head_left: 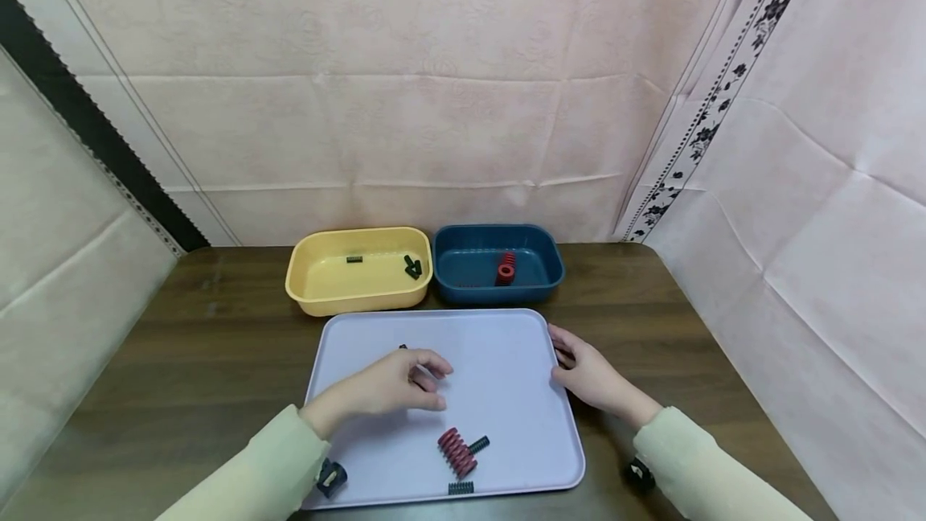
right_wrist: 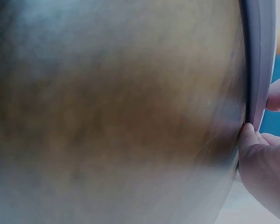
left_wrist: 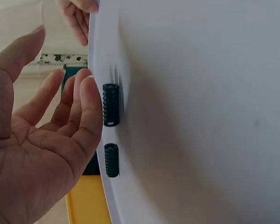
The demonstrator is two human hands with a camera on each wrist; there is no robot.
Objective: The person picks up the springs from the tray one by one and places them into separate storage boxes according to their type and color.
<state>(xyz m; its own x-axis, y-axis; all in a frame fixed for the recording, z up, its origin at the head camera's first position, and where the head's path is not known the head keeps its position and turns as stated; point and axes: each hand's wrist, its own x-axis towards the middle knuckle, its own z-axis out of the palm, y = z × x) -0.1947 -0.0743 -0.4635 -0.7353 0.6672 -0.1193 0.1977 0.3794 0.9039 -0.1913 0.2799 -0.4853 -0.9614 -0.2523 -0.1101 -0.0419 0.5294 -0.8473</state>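
Observation:
My left hand (head_left: pixel 391 383) hovers over the white tray (head_left: pixel 506 392), fingers loosely bent and holding nothing. Beyond its fingertips, the left wrist view shows two dark green springs (left_wrist: pixel 111 105) along the tray's far side, mostly hidden by the hand in the head view. At the right side, my right hand (head_left: pixel 589 372) grips the tray's rim (right_wrist: pixel 259 70) between thumb and fingers. Toward the near edge lies a thick red spring (head_left: pixel 457 453), with a small dark green spring (head_left: pixel 479 445) beside it and another green spring (head_left: pixel 460 488) just below.
Behind the tray stand a yellow bin (head_left: pixel 318 296) with several small dark green springs and, right beside it, a blue bin (head_left: pixel 463 296) with red springs inside. All stand on a brown wooden table (head_left: pixel 217 392), with pale cloth (head_left: pixel 405 135) hanging behind and at both sides.

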